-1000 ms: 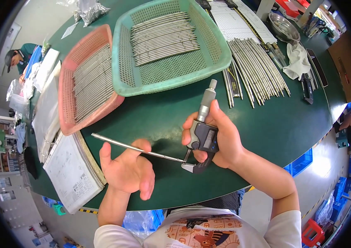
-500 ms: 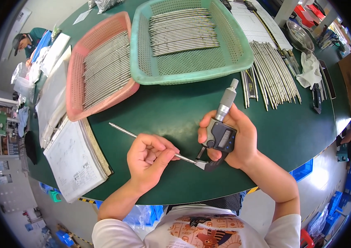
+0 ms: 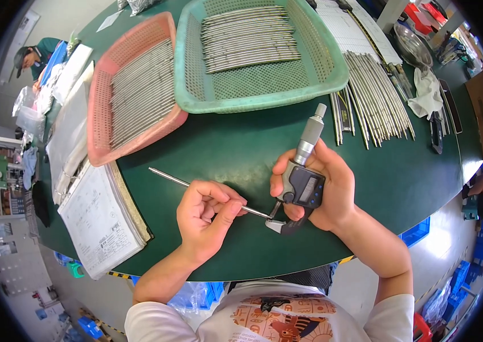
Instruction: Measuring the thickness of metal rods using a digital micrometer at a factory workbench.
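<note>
My left hand point(image 3: 206, 219) pinches a thin metal rod point(image 3: 167, 176) between thumb and fingers. Its far end sticks out up and to the left; its other end reaches the jaws of a digital micrometer point(image 3: 304, 185). My right hand point(image 3: 332, 185) is wrapped round the micrometer's body, with the silver thimble pointing up and the curved frame down. The rod's tip lies at the opening between spindle and anvil; whether both touch it I cannot tell. Beyond my hands stand a green basket point(image 3: 261, 104) and a pink basket point(image 3: 96, 114), each holding many similar rods.
More metal rods point(image 3: 378, 100) lie in a row on the green table point(image 3: 219, 148) at the right, beside a white cloth point(image 3: 425, 94) and a metal bowl point(image 3: 412, 45). An open binder point(image 3: 102, 222) with drawings lies at the left. Another person point(image 3: 33, 57) sits at the far left.
The micrometer has shifted slightly left and up, and its jaws sit differently about the rod's tip. My left hand still holds the rod, nearly in place. The whole view has shifted slightly.
</note>
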The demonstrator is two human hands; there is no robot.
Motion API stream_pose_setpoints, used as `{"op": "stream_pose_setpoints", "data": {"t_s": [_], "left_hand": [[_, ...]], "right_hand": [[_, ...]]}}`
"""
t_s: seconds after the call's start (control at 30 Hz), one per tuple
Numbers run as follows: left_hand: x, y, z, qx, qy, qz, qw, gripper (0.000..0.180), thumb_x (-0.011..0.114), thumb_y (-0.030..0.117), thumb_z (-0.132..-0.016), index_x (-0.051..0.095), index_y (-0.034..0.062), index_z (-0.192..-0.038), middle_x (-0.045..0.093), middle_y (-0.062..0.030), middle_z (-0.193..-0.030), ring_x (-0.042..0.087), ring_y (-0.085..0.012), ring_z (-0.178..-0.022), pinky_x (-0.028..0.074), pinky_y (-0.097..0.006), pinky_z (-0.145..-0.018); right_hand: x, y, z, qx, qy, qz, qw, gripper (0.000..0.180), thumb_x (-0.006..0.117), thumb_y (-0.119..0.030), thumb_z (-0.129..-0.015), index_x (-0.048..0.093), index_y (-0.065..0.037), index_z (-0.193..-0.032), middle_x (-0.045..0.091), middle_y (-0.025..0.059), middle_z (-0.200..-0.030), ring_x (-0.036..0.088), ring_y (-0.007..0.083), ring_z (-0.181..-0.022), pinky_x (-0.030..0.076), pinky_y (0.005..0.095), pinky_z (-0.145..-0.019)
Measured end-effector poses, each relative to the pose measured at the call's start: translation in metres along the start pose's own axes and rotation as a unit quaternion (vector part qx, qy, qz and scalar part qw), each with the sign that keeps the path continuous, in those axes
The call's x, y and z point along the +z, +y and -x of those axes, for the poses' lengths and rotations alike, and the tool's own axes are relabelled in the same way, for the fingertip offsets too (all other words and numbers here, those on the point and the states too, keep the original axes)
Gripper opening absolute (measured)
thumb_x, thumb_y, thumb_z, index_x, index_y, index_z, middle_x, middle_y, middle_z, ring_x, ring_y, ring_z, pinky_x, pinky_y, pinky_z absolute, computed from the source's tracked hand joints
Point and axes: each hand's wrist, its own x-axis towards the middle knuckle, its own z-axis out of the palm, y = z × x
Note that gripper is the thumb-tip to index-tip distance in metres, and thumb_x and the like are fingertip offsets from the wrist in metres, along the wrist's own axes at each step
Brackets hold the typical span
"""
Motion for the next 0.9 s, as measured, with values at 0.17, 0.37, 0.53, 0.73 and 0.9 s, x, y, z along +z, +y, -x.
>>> {"op": "stream_pose_setpoints", "data": {"t_s": [0.17,0.37,0.53,0.73,0.9], "left_hand": [[0.0011,-0.0007,0.0001,-0.006,-0.004,0.002,1.0,0.018,0.054,0.001,-0.078,0.038,0.0036,-0.084,0.051,-0.0118,-0.078,0.054,-0.0139,-0.069,0.05,-0.024,-0.06],[0.0,-0.0008,0.0015,-0.008,-0.019,0.024,1.0,0.022,0.054,-0.004,-0.077,0.038,0.0009,-0.092,0.052,-0.0118,-0.083,0.054,-0.0128,-0.075,0.049,-0.023,-0.066],[0.001,-0.0011,0.0003,-0.016,-0.029,0.007,0.999,0.031,0.055,-0.002,-0.077,0.037,0.0006,-0.102,0.051,-0.0108,-0.083,0.054,-0.0123,-0.073,0.049,-0.024,-0.065],[0.0007,-0.0022,0.0006,-0.024,-0.016,0.024,0.999,0.034,0.056,-0.002,-0.076,0.038,0.0007,-0.105,0.051,-0.0107,-0.081,0.054,-0.0121,-0.069,0.05,-0.024,-0.065],[-0.0003,-0.0006,-0.0001,-0.043,-0.038,0.095,0.994,0.037,0.055,-0.004,-0.076,0.038,0.0004,-0.108,0.051,-0.0096,-0.084,0.057,-0.0185,-0.077,0.051,-0.028,-0.068]], "right_hand": [[-0.0001,0.0,0.0013,-0.006,0.004,0.004,1.0,0.058,0.026,-0.052,-0.082,0.05,0.0,-0.085,0.056,0.0129,-0.069,0.043,0.0142,-0.038,0.037,0.0233,-0.039],[0.0012,0.001,0.0012,-0.01,0.02,0.024,0.999,0.056,0.03,-0.053,-0.081,0.051,-0.001,-0.083,0.055,0.0135,-0.068,0.044,0.0151,-0.038,0.037,0.0236,-0.038],[0.002,0.0007,0.0013,-0.006,0.011,0.028,1.0,0.056,0.03,-0.054,-0.081,0.051,-0.002,-0.084,0.056,0.0115,-0.068,0.044,0.0137,-0.039,0.036,0.0225,-0.039],[0.0041,0.0007,0.0017,-0.014,0.014,0.022,1.0,0.056,0.022,-0.049,-0.085,0.05,-0.001,-0.086,0.055,0.0116,-0.068,0.044,0.014,-0.039,0.036,0.0227,-0.039],[0.002,0.0,0.0004,0.0,0.016,0.01,1.0,0.057,0.018,-0.047,-0.086,0.049,0.0,-0.087,0.055,0.0123,-0.068,0.043,0.0147,-0.038,0.036,0.0229,-0.038]]}}
